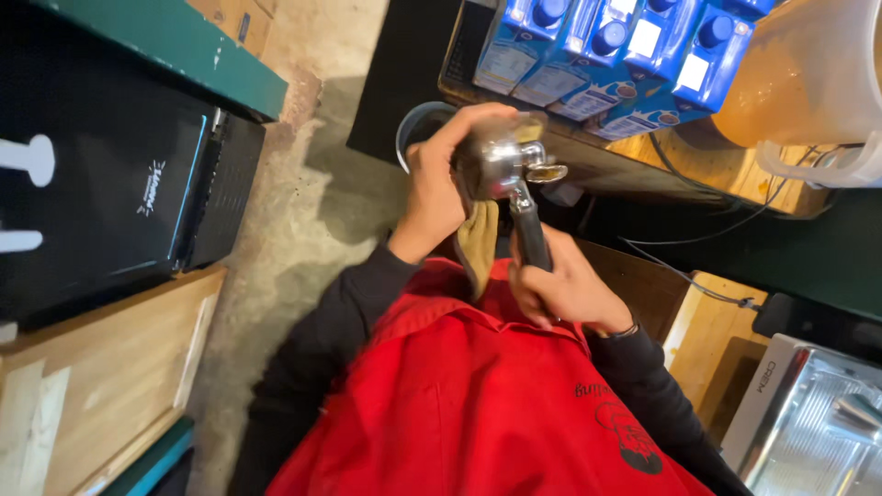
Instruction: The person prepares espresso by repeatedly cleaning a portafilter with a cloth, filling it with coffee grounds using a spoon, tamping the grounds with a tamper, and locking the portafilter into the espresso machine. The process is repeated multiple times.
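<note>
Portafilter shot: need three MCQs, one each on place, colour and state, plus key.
1. Where do the blue cartons stand?
A. floor
B. wooden shelf
C. the person's lap
2. What colour is the cloth?
A. tan
B. white
C. green
3. What is the right hand doing?
A. open, empty
B. flat on the shelf
C. closed round the portafilter handle

Key:
B, the cartons sit on the shelf beside the jug.
A, the tan cloth hangs below the left hand.
C, the fingers wrap the black handle.
</note>
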